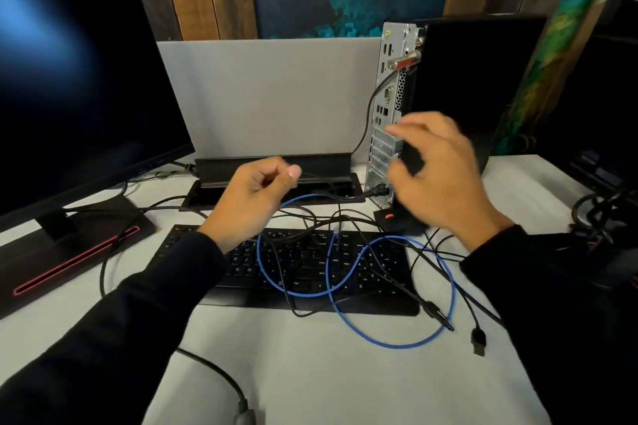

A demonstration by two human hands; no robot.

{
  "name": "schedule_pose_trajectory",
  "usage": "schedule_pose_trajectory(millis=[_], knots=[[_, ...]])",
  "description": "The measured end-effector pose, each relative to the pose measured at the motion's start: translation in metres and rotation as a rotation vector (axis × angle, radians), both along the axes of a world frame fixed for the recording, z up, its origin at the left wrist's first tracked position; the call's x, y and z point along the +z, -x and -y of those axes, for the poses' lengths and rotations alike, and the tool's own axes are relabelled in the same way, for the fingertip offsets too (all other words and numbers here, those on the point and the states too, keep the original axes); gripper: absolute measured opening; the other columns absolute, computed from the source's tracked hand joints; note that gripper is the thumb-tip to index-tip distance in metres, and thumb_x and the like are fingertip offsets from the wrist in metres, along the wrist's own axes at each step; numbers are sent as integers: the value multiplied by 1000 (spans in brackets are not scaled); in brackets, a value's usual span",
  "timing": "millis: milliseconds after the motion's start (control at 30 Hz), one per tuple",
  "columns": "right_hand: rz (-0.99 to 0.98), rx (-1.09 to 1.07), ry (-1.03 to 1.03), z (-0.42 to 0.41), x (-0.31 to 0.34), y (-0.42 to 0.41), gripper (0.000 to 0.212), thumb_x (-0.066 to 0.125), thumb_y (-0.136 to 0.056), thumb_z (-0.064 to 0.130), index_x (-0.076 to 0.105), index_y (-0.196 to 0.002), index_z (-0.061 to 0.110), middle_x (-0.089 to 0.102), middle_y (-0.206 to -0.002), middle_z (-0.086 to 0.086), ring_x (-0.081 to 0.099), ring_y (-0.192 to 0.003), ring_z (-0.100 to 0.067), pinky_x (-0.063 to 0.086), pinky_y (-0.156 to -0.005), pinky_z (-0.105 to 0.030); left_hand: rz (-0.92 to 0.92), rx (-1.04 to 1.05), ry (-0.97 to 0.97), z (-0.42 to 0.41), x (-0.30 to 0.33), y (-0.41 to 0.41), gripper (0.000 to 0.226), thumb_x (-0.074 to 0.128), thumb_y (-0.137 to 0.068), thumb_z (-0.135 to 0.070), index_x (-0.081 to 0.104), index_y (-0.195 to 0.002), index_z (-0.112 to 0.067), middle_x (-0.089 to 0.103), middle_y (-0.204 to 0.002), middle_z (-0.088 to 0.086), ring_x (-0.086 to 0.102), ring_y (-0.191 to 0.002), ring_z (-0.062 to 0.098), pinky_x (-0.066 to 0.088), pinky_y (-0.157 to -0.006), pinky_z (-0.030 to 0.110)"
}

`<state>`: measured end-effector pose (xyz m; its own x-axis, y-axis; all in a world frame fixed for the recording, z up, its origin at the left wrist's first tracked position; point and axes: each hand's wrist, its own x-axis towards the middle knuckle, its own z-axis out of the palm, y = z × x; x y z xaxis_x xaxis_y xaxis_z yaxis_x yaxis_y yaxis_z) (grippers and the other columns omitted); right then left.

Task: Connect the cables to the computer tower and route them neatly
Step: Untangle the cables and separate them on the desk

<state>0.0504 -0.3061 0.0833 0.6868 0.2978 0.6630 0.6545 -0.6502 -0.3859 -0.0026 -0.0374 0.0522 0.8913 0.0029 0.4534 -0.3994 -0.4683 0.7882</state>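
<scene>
A: Obs. — computer tower [483,86] stands upright at far right of the desk, rear port panel [392,107] turned left toward the person. One dark cable already sits in an upper port; a black power lead [378,190] is plugged in low.

B: Hands?

A: Right hand [438,172] is up against the lower panel, motion-blurred. Fingers look half-curled; a dark shape sits at the fingertips, but I cannot tell whether it is held. Left hand [255,197] hovers over the far edge of the keyboard [241,269], fingers loosely curled, thumb to forefinger as if pinching a thin black lead — blur leaves that uncertain too.

B: Handling of the loose cables?

A: Judgement: light and limp. Blue cable [397,343] lies in springy loops over the keyboard and near desk, likely to hold its coil. Best taken at the moulded plug, not mid-run; connectors and clips are the fragile part. A free black plug [479,342] lies near right.

B: Obstructions?

A: Thin black leads cross the blue loops, so one pulled will drag others. Monitor [79,79] far left, desk cable tray [276,169] behind the keyboard, a mouse [392,219] at the tower's foot.
</scene>
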Motion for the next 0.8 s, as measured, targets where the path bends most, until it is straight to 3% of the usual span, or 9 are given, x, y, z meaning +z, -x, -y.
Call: schedule_pose_trajectory(millis=[67,133,200,300,400,500,567,667,800], knots=[[-62,217,120,-25,7,25,67,68,-87,37,51,-150,19,50,-150,2,41,-142,-13,25,-121,-34,44,-77,-19,22,14,0,35,57,-100,-34,67,-83,-5,51,-64,4,46,-63,11,41,-63,27],[-111,288,247,-39,8,37,82,69,-85,58,39,-155,29,57,-144,10,44,-138,-4,7,-123,-33,88,-154,-28,41,26,1,26,58,-103,-22,71,-86,-7,62,-69,5,53,-67,10,43,-67,24],[-207,289,251,-34,6,29,75,69,-80,69,44,-144,38,71,-99,16,62,-101,4,18,-117,-34,141,-163,20,49,36,-1,23,56,-104,-16,70,-86,-14,63,-66,-13,56,-64,2,44,-67,18],[-320,248,64,-7,2,7,25,71,-90,49,70,-97,25,53,-56,10,49,-54,-3,43,-71,-30,151,-115,213,39,46,-7,27,54,-106,-30,65,-82,-24,39,-54,-15,34,-47,9,31,-52,26],[-365,198,-174,20,-5,-12,25,65,-100,23,69,-77,14,61,-60,13,53,-59,-10,49,-62,-38,134,-113,323,27,56,-12,24,55,-104,-31,62,-83,-23,26,-59,-4,20,-50,15,19,-53,31],[-408,287,-406,35,3,-20,24,67,-98,10,67,-73,12,57,-53,15,52,-46,-8,51,-65,-45,151,-110,98,20,70,-11,14,63,-101,-29,62,-93,-19,35,-58,2,26,-53,16,23,-53,33],[-483,439,-542,45,11,-18,23,76,-87,12,66,-66,16,49,-50,10,44,-40,-9,48,-57,-40,148,-70,-141,14,75,-13,18,69,-96,-33,65,-102,-16,46,-59,2,35,-52,11,31,-53,25],[-624,640,-606,51,21,-10,20,78,-74,19,65,-60,16,37,-48,2,33,-40,-12,39,-44,-27,134,32,-307,7,76,-19,32,64,-98,-41,70,-92,-10,53,-63,0,42,-53,5,35,-55,26],[-660,707,-676,44,27,-8,27,66,-89,28,62,-72,8,25,-52,3,23,-42,-10,34,-43,-24,209,82,-185,5,80,-18,35,63,-100,-36,64,-86,-4,50,-65,16,57,-58,29,59,-62,41]])
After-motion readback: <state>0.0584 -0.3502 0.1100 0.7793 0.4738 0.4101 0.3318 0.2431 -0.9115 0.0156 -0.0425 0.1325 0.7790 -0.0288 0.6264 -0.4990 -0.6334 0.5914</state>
